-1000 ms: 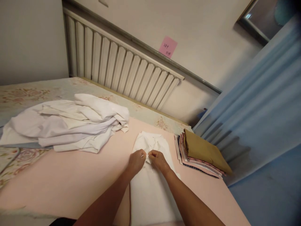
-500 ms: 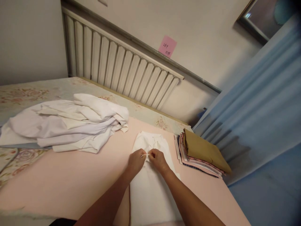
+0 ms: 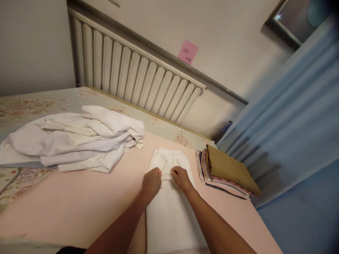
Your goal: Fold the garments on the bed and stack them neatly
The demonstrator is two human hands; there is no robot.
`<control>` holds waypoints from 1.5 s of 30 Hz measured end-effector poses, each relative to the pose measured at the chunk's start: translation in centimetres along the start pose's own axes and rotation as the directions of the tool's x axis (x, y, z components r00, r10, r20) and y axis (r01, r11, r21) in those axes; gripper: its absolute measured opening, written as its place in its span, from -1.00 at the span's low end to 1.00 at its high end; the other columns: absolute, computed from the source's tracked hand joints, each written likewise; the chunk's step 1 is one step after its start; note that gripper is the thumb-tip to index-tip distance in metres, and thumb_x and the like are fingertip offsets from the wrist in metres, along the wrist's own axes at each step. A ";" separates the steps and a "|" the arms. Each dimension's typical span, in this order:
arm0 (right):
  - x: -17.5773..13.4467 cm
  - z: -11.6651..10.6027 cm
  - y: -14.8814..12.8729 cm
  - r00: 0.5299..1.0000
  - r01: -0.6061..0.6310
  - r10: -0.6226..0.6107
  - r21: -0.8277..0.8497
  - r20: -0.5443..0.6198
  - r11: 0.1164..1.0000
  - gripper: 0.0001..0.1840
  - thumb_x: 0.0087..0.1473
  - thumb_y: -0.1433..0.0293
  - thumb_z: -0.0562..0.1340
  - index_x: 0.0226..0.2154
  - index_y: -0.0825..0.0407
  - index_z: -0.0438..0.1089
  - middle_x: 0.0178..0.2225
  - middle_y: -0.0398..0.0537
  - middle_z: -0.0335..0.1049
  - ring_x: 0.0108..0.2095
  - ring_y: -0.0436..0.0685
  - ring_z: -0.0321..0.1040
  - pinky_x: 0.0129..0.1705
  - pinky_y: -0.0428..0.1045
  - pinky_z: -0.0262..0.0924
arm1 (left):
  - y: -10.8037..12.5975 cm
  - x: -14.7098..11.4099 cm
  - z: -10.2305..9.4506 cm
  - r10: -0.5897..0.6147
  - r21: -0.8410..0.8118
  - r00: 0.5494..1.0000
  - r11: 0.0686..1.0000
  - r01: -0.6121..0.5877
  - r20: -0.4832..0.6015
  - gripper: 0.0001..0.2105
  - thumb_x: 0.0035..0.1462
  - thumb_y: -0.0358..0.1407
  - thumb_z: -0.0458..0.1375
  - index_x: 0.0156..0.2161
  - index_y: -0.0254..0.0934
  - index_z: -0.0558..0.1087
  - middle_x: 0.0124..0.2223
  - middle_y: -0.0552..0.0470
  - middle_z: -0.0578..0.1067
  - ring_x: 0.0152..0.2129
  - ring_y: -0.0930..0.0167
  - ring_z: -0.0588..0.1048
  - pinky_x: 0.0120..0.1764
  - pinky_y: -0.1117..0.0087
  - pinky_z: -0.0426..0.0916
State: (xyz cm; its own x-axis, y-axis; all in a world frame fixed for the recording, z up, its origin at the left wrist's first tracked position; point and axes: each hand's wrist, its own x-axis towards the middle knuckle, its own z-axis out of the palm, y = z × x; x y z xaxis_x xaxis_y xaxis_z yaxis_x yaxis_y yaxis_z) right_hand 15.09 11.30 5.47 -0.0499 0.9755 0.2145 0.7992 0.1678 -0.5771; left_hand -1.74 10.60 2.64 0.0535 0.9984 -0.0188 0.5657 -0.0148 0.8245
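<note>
A white folded garment (image 3: 171, 218), probably trousers, lies lengthwise in front of me, its gathered end away from me. My left hand (image 3: 152, 183) is closed, pinching one side of a thin white drawstring (image 3: 166, 173) at that gathered part. On the other side, my right hand (image 3: 182, 179) grips the drawstring between thumb and fingers. The string runs short and taut between the two hands, just over the puckered cloth. Whether a knot sits in it is too small to tell.
A crumpled heap of white cloth (image 3: 87, 141) lies to the left. On the right stands a stack of folded fabrics (image 3: 229, 171), olive on top, beside a blue curtain (image 3: 286, 116). Pink cloth (image 3: 111, 204) covers the surface; a radiator (image 3: 132, 67) runs along the wall behind.
My hands have drawn farther apart, left hand to the left and right hand slightly to the right, pulling the drawstring. The loop that showed near my left hand is no longer visible.
</note>
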 end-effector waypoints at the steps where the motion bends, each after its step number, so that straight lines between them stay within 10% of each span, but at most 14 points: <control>1: 0.0 -0.1 0.2 1.000 -0.003 0.003 -0.004 -0.001 1.000 -0.87 -0.10 0.47 0.11 -0.58 -0.01 0.32 -0.54 -0.18 0.34 -0.45 0.05 0.26 -0.35 -0.07 0.11 | 0.0 0.0 0.0 -0.004 -0.004 1.000 1.000 0.004 -0.001 -0.85 0.11 -0.39 -0.02 -0.46 -0.19 0.28 -0.47 0.13 0.41 -0.49 0.45 0.34 -0.42 0.43 0.13; 20: -0.7 0.7 -0.5 0.997 0.012 -0.013 -0.009 -0.077 1.000 -0.92 -0.10 0.43 0.09 -0.57 -0.02 0.24 -0.51 -0.18 0.29 -0.47 0.05 0.19 -0.39 -0.07 0.07 | 0.2 -0.6 0.2 0.134 0.025 0.991 0.991 -0.133 -0.028 -0.80 0.19 -0.33 -0.06 -0.46 -0.19 0.29 -0.45 0.14 0.42 -0.48 0.46 0.35 -0.37 0.43 0.11; 29: -0.4 1.0 0.6 0.988 -0.035 0.037 0.018 -0.147 0.999 -0.90 -0.21 0.47 0.02 -0.55 -0.03 0.18 -0.59 -0.29 0.08 -0.52 0.00 0.05 -0.45 -0.09 -0.04 | -0.2 -1.0 0.9 0.226 0.180 0.973 0.960 -0.215 -0.042 -0.84 0.19 -0.42 -0.06 -0.38 -0.21 0.31 -0.32 0.01 0.44 -0.35 0.38 0.38 -0.27 0.37 0.17; 45: 1.2 0.6 1.1 0.984 -0.126 0.129 0.032 -0.124 0.991 -0.70 -0.07 0.46 0.02 -0.28 0.00 0.36 -0.62 -0.30 0.26 -0.66 0.01 0.25 -0.53 -0.11 0.14 | -0.4 -1.9 2.0 0.407 0.470 0.913 0.801 -0.371 0.028 -0.77 0.25 -0.46 -0.12 -0.29 -0.27 0.37 -0.27 -0.06 0.42 -0.29 0.28 0.34 -0.20 0.23 0.17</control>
State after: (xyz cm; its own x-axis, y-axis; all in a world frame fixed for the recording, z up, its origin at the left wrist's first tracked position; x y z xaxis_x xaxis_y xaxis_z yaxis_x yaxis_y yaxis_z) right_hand 15.56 12.73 4.61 0.1283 0.9638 0.2338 0.7796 0.0477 -0.6244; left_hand -0.41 8.62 1.24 0.3020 0.9040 0.3025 0.8201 -0.4082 0.4010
